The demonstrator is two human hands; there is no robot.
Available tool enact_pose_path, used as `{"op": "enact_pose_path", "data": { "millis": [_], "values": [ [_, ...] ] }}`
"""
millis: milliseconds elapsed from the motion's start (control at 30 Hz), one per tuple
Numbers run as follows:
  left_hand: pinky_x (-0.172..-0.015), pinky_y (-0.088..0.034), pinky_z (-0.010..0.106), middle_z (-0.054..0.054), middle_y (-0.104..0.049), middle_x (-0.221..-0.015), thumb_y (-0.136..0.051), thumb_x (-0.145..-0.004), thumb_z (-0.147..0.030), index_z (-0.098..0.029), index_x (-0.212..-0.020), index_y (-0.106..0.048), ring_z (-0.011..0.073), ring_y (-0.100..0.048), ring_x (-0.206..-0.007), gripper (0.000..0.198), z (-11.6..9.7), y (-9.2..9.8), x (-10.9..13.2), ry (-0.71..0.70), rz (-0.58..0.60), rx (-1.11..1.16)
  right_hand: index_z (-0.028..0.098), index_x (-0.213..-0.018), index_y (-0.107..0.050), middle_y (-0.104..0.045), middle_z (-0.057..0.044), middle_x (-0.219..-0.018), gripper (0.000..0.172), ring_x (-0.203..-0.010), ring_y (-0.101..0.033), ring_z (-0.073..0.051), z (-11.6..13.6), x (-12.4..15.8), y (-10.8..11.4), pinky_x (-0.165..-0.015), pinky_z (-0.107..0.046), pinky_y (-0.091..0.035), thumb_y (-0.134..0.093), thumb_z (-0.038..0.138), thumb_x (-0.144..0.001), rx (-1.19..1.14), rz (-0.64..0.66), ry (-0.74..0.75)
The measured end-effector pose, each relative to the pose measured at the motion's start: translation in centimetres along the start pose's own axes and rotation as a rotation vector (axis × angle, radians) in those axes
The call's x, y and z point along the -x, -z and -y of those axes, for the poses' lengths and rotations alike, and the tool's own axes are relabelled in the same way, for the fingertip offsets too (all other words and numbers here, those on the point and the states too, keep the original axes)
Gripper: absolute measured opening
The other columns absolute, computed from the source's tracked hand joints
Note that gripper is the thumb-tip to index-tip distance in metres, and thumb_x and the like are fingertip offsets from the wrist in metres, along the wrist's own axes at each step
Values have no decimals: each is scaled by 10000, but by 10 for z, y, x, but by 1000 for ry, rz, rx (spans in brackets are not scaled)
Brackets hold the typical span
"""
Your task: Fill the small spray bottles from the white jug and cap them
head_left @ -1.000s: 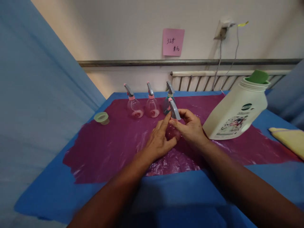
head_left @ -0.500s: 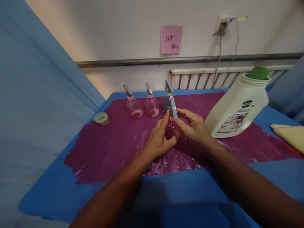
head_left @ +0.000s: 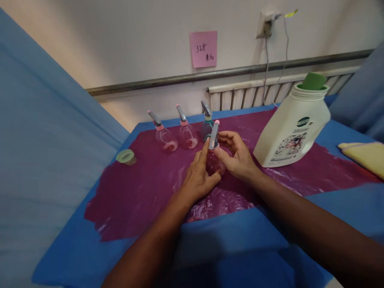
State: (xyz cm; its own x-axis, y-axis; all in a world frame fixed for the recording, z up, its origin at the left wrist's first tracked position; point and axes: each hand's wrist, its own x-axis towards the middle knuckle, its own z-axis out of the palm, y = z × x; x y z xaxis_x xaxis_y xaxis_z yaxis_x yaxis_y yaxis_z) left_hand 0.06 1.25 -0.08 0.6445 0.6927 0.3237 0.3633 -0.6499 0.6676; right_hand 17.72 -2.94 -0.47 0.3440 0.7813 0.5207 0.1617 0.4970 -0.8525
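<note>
Between my hands stands a clear spray bottle (head_left: 215,163) with a pink collar and a grey trigger head, on the purple plastic sheet. My left hand (head_left: 198,176) is wrapped around its left side, thumb low on the body and fingers up near the neck. At the collar and head, my right hand (head_left: 237,156) closes its thumb and fingers from the right. Behind it is a spray bottle with a teal body (head_left: 207,127), partly hidden. Two more pink-collared spray bottles, a middle one (head_left: 188,137) and a left one (head_left: 166,140), stand upright with a little liquid inside.
A large cream jug (head_left: 295,128) with a green cap set in its mouth stands to the right. A small green-rimmed cup (head_left: 126,157) lies tipped at the left. A folded yellow cloth (head_left: 364,158) rests at the right edge. The purple sheet (head_left: 135,200) covers a blue table.
The camera view has turned slightly, shifting the scene. My right hand has shifted a little around the collar and head; my left hand keeps its hold on the bottle.
</note>
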Motion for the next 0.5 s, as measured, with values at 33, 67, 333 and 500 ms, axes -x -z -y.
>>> {"op": "enact_pose_path", "data": {
  "millis": [33,67,333,500],
  "values": [
    [-1202,-553,629,131,-596,-1625,-840,-926,-280,-411,-1819,-232,387,-681,-1389,1088,2,-1,0,-10,-3,3,298,-1478,-569,-773,-100,-1383,538,-1321,-739,-272,1,1,2,-1226,-540,-564,-789,385,-995,-7,38,-1],
    [-1200,-555,629,131,-601,-1617,-846,-925,-286,-414,-1819,-234,389,-684,-1383,1090,3,-1,0,-17,-8,6,311,-1546,-531,-776,-105,-1401,576,-1340,-737,-277,2,2,3,-1238,-559,-559,-758,373,-1020,-5,68,-2],
    [-1075,-623,579,125,-654,-1545,-839,-919,-297,-386,-1810,-277,367,-735,-1258,1057,4,-2,0,12,-35,-7,289,-1424,-568,-824,-52,-1195,568,-1183,-798,-253,2,1,-2,-1131,-512,-623,-841,295,-926,11,-3,-13],
    [-1195,-573,619,137,-629,-1604,-873,-914,-302,-379,-1812,-255,375,-678,-1413,1093,11,-6,-2,-36,-37,118,266,-1306,-612,-812,-65,-1226,481,-1174,-793,-248,-1,3,-3,-1107,-480,-624,-865,329,-903,81,-64,31]
  ]
}}
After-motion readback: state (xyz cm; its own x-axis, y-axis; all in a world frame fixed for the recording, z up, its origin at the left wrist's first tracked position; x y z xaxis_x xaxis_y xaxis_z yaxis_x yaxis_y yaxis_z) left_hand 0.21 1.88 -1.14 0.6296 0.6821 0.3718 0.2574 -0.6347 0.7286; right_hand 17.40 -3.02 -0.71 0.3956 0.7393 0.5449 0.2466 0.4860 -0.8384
